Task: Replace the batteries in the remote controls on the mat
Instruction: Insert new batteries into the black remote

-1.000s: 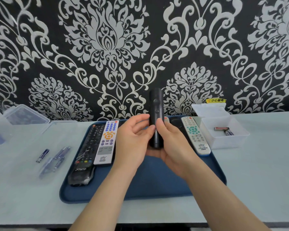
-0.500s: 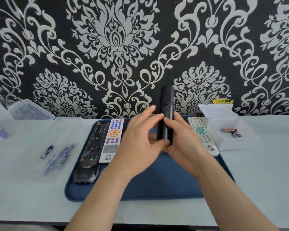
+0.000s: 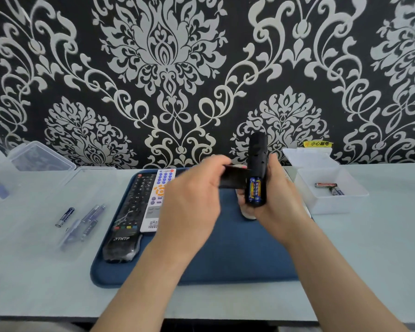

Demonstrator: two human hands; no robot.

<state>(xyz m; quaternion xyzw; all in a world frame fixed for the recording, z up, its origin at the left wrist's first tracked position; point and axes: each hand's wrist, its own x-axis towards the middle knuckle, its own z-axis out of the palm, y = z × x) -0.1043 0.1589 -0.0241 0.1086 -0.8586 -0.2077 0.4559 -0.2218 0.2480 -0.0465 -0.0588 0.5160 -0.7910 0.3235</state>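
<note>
Where wallpaper (image 3: 168, 68) ends, table (image 3: 34, 279) bears mat (image 3: 237, 255).

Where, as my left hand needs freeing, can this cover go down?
The blue mat's near middle, right of the black remote, is bare; so is the table right of the mat, before the white box. Crowded: remotes on the mat's left, loose batteries beyond.

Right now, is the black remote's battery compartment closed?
No: the left hand holds the cover off, and two blue batteries show in the black remote.
</note>
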